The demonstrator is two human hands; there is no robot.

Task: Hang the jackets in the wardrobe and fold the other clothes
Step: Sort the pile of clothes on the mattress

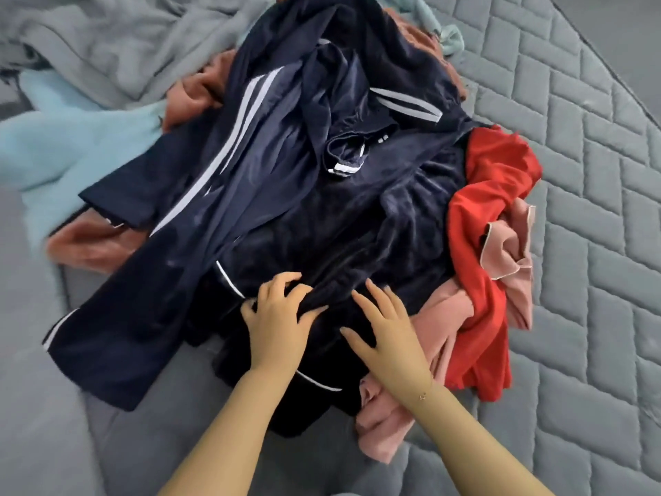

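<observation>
A heap of clothes lies on the bed. On top is a dark navy velvet garment with white piping [357, 223], and beside it a shiny navy jacket with white stripes [229, 145]. My left hand [279, 316] grips a bunched fold of the velvet garment, fingers curled into the cloth. My right hand [386, 327] rests on the same garment just to the right, fingers spread and nearly straight. A red garment [497, 195] and a pink one [515, 238] lie at the heap's right side.
The grey quilted bed cover [590, 173] shows to the right and in front. A light blue fluffy garment [71, 137] and a grey one [118, 41] lie at the back left. A rust-coloured fleece [86, 245] sticks out from under the navy jacket.
</observation>
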